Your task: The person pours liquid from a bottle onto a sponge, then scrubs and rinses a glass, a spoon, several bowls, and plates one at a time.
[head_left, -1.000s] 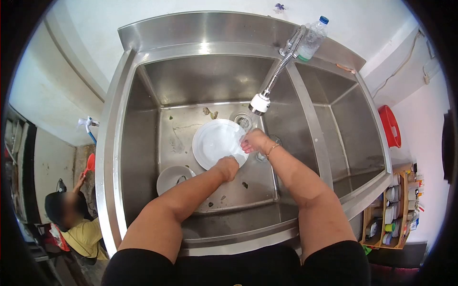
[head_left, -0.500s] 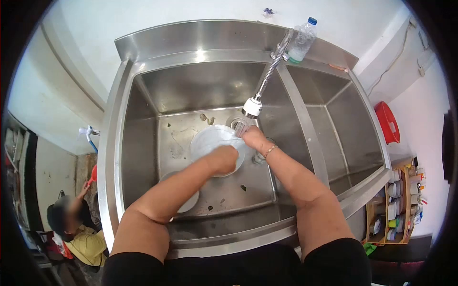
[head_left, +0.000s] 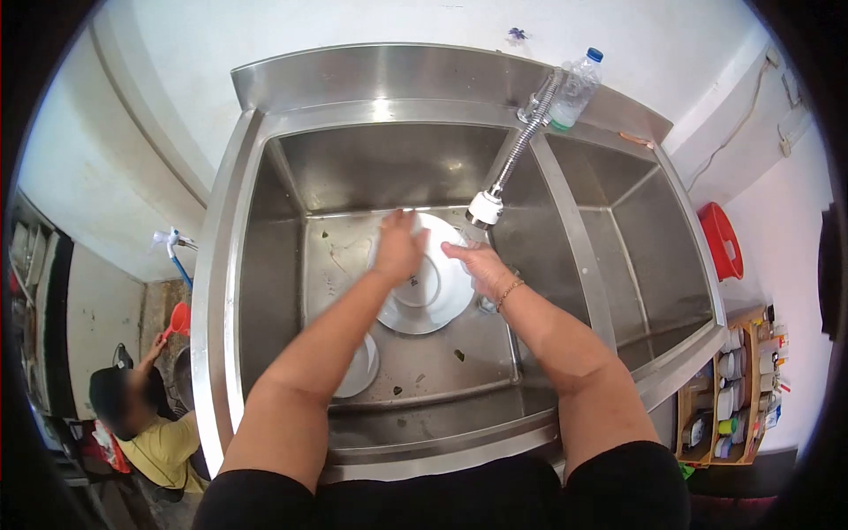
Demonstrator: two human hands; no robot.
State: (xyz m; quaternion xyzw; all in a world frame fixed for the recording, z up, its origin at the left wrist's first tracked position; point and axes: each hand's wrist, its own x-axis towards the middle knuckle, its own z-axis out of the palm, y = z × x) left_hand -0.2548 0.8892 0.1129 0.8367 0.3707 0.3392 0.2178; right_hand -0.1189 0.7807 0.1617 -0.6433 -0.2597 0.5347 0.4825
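Note:
A white plate (head_left: 433, 309), its ringed underside with a small dark mark facing up, is tilted over the floor of a steel sink (head_left: 415, 375). My right hand (head_left: 481, 268) grips its right rim with the thumb on top. Over the upper left of the plate lies my left hand (head_left: 402, 249), fingers stretched out, a little blurred. A second white plate (head_left: 360, 369) rests at the sink's lower left, partly behind my left forearm. The white faucet head (head_left: 484, 209) hangs above my right hand on a flexible metal hose.
Food scraps (head_left: 459, 355) lie on the sink floor. A second basin (head_left: 645, 265) is to the right. A plastic bottle (head_left: 574, 88) stands on the back ledge, and a red basin (head_left: 721, 241) hangs at right. At left a person (head_left: 163, 442) holds a red scoop (head_left: 179, 318).
The plate now shows its underside. My left hand has moved up and opened from a fist onto the plate; my right hand has moved down and right, away from the faucet head.

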